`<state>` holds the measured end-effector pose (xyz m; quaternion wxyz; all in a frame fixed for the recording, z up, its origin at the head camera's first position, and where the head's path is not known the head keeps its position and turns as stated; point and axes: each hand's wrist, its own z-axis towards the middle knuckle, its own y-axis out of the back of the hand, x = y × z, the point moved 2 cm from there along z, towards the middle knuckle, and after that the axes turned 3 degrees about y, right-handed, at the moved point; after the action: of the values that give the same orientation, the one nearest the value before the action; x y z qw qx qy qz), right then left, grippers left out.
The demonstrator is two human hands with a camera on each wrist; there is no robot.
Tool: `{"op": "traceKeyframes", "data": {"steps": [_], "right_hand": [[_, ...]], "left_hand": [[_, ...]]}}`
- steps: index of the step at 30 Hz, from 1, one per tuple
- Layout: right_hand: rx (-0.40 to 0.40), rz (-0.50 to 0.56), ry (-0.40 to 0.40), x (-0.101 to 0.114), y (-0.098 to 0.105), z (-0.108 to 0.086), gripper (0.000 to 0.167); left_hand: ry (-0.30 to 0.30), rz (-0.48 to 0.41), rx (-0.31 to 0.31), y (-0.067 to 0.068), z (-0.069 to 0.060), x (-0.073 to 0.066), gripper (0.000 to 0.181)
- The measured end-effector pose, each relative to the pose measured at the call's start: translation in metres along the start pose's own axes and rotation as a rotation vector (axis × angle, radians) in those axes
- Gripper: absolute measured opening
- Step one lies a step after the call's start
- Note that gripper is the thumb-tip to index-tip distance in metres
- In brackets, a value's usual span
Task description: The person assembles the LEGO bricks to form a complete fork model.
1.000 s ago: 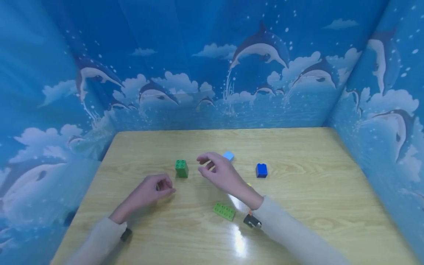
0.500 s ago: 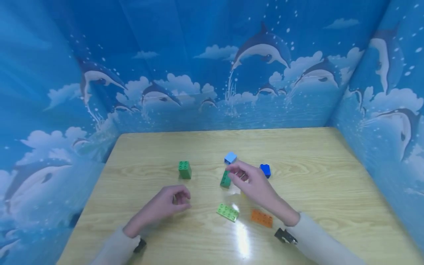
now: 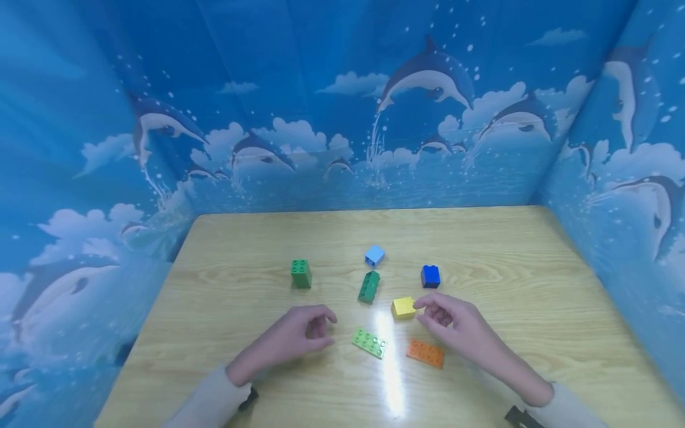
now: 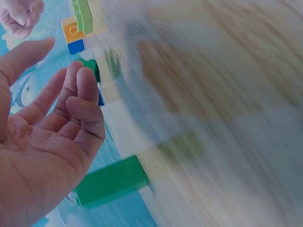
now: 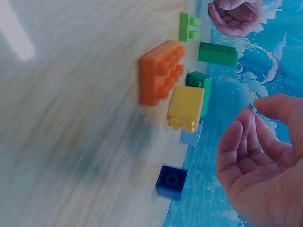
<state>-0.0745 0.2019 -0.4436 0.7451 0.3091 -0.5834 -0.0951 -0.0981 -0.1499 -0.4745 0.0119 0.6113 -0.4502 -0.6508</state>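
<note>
My right hand (image 3: 460, 324) hovers just right of a yellow toy brick (image 3: 403, 308), its fingers loosely bent. In the right wrist view nothing lies between that thumb and the fingers, and the yellow brick stands apart from them. My left hand (image 3: 299, 337) is over the table left of a flat lime-green brick (image 3: 369, 343); its fingers are loosely curved around nothing. An orange brick (image 3: 425, 353) lies studs up, below the right hand's fingers in the head view. Behind the yellow brick, a long dark green brick (image 3: 368, 287) rests on its side.
Farther back are a light blue brick (image 3: 374, 255) and a dark blue brick (image 3: 430, 277). A tall green block (image 3: 301, 274) stands upright at the left. The wooden table (image 3: 241, 238) borders a dolphin-print curtain (image 3: 321, 119) at the back.
My right hand has moved right and nearer, uncovering the dark green, yellow and orange bricks. The left hand has shifted right and nearer. The bricks appear to stay put.
</note>
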Motion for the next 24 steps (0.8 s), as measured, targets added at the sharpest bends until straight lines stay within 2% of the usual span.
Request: {"op": "traceKeyframes", "data": {"steps": [5,9,13,16,19,24], "right_hand": [[0.091,-0.063,-0.036,-0.008,0.008,-0.013,0.021],[0.184,-0.085,-0.084,-0.015,0.009,-0.023,0.022],[0.256,-0.099,-0.173,-0.022,0.008,-0.033,0.030],[0.275,-0.109,-0.194,-0.024,0.007,-0.037,0.039],[0.278,-0.112,-0.180,-0.026,0.005,-0.042,0.047],[0.278,-0.101,-0.170,-0.029,0.001,-0.047,0.051]], "left_hand": [[-0.003,0.047,0.011,-0.008,0.011,-0.006,0.045],[0.011,0.051,0.048,-0.017,0.019,-0.013,0.046],[0.035,0.057,0.083,-0.025,0.026,-0.020,0.047],[0.056,0.064,0.086,-0.028,0.029,-0.023,0.047],[0.061,0.072,0.089,-0.030,0.031,-0.024,0.047],[0.067,0.078,0.114,-0.033,0.034,-0.027,0.047]]}}
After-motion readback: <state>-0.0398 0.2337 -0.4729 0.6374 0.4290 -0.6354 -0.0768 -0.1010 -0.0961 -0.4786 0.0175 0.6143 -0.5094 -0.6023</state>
